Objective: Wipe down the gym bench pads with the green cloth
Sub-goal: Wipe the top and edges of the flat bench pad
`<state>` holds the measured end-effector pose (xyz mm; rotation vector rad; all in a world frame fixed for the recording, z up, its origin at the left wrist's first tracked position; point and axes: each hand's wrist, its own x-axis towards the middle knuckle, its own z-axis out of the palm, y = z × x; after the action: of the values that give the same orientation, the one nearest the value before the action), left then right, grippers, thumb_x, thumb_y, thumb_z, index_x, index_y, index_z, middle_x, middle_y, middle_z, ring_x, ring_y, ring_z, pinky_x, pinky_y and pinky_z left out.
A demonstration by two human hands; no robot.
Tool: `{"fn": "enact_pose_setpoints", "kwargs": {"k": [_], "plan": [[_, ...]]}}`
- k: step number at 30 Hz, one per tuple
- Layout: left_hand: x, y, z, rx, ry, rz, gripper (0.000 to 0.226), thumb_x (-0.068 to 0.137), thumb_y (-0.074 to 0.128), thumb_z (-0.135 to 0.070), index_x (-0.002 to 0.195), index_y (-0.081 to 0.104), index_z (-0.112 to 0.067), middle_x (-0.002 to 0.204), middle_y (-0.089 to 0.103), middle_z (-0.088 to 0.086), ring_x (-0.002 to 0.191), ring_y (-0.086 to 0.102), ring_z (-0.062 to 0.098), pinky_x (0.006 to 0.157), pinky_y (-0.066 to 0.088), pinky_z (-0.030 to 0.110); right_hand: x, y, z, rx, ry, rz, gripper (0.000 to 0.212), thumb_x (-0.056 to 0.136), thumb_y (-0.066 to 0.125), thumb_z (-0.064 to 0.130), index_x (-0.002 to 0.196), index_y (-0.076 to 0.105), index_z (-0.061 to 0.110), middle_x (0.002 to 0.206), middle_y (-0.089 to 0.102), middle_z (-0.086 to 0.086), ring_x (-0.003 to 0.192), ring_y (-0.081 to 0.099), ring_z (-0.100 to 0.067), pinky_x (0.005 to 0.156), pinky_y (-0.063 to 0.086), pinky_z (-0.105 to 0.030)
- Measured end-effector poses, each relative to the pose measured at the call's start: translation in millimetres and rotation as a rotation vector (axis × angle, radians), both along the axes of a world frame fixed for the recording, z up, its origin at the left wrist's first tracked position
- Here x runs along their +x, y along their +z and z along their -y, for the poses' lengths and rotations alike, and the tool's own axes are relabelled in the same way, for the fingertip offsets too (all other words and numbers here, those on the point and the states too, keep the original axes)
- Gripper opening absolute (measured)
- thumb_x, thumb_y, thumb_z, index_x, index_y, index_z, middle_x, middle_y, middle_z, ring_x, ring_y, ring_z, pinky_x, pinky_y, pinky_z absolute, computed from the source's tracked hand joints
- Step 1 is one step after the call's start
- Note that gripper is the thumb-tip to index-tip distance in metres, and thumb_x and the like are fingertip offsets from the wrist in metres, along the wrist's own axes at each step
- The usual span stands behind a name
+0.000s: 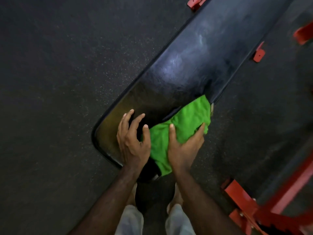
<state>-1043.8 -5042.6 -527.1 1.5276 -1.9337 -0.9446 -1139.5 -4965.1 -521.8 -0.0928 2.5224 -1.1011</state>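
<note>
Cloth under R hand; bench pad

Dim, underexposed frame. Pale bluish sheen streaks the long black padded bench; its near end goes yellowish and dark. Speckled dark rubber floor is nearly black, corners vignetted. The crumpled green cloth is the only saturated patch. Red steel frame soft and smeared. Wide-angle lens bows the bench edges. Overall soft, slight motion blur.

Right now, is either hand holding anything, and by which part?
The right hand grips the green cloth around its bunched near-middle, on the bench pad. The left hand holds nothing; its thumb touches the cloth's edge.
</note>
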Motion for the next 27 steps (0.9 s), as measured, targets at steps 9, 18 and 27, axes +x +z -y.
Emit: {"fn": "enact_pose_setpoints", "kwargs": {"k": [9, 18, 27], "plan": [[2.9, 4.4, 3.2, 0.018, 0.043, -0.004, 0.038, 0.093, 0.061, -0.026, 0.131, 0.068, -0.023, 0.15, 0.051, 0.002, 0.14, 0.046, 0.027, 0.112, 0.039, 0.054, 5.4, -4.1, -26.3, 0.195, 0.577, -0.271, 0.083, 0.092, 0.05, 0.069, 0.163, 0.027, 0.031, 0.171, 0.009, -0.019, 0.157, 0.012, -0.041, 0.125, 0.022, -0.056], [29.3, 6.6, -11.9, 0.2, 0.647, 0.032, 0.063, 0.099, 0.062, -0.032, 0.156, 0.037, -0.02, 0.164, 0.03, 0.006, 0.149, 0.03, 0.026, 0.118, 0.033, 0.059, -68.7, 11.8, 66.3, 0.206, 0.809, -0.43, 0.066, 0.086, 0.058, 0.046, 0.147, 0.053, 0.022, 0.174, 0.014, 0.003, 0.16, 0.002, -0.032, 0.122, 0.009, -0.071], [-20.4, -5.7, -0.8, 0.241, 0.796, 0.424, 0.077, 0.098, 0.04, -0.051, 0.163, 0.018, -0.017, 0.17, 0.018, 0.011, 0.157, 0.016, 0.032, 0.123, 0.022, 0.056, -74.3, 1.5, 120.0, 0.234, 1.313, -0.67, 0.079, 0.084, 0.051, 0.073, 0.152, 0.05, 0.031, 0.169, 0.027, -0.006, 0.156, 0.021, -0.037, 0.12, 0.016, -0.069]]}}
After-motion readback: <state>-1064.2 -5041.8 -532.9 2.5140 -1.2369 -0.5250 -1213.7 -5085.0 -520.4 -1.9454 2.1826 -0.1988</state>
